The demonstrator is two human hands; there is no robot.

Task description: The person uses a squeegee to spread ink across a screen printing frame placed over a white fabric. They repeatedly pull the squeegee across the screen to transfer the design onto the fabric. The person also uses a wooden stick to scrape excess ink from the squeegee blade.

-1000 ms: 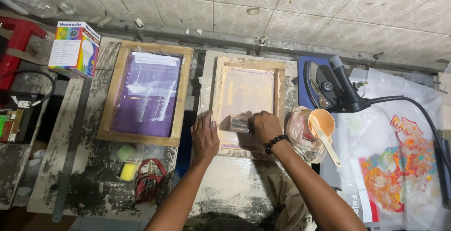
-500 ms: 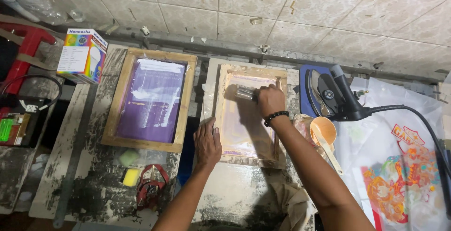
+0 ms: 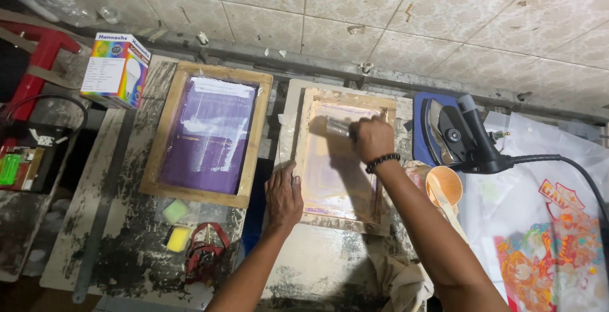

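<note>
- While the head camera looked down, the right hand [image 3: 373, 138] was clenched around a squeegee [image 3: 336, 127], pressing it at the far end of the pale wooden screen frame [image 3: 346, 160], inside its mesh; a dark beaded bracelet [image 3: 382, 161] sat on that wrist.
- The left hand [image 3: 283, 199] lay flat, fingers spread and gripping nothing, on the near-left edge of the same frame, holding it against the stained table [image 3: 120, 248].
- Just beside it on the left rested a second wooden frame with purple mesh [image 3: 207, 136]; a colourful bulb box [image 3: 116, 70] stood beyond its far-left corner.
- To the right of the pale frame sat an orange cup [image 3: 444, 188] with a stick in it, a dark iron [image 3: 457, 136] on a blue pad, and a printed sheet [image 3: 549, 248]; a green and a yellow sponge [image 3: 176, 225] lay near the table's front.
</note>
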